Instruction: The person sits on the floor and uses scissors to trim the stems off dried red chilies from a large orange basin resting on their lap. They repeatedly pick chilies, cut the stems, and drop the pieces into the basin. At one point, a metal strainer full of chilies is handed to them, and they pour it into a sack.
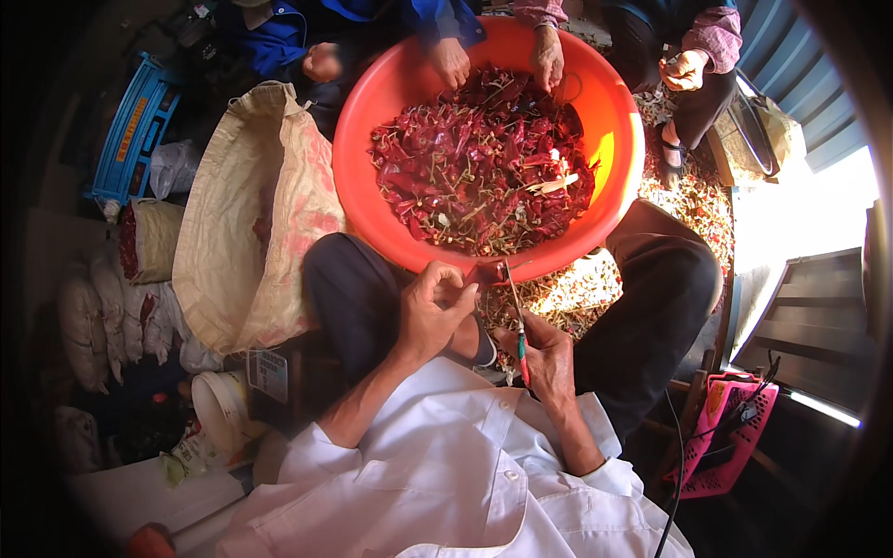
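Between the thumb and fingers of my left hand [436,307] is a dark red dried chili pepper [486,273], held just past the near rim of a wide red plastic basin [377,84]. My right hand [548,352] grips scissors [520,328] whose handles look wrapped in green and red. Their blades point away from me and meet the stem end of the pepper; whether they have closed on the stem I cannot tell. A heap of dried red chilies [474,160] with stems fills the basin's bottom, with a pale husk-like scrap [553,185] on top.
Two co-workers' hands, one in a blue sleeve [450,63] and one in a pink sleeve [548,59], reach into the basin. A woven sack [223,209] stands open at the left. Stem scraps [579,286] litter the floor. A pink plastic basket [729,436] sits at the right.
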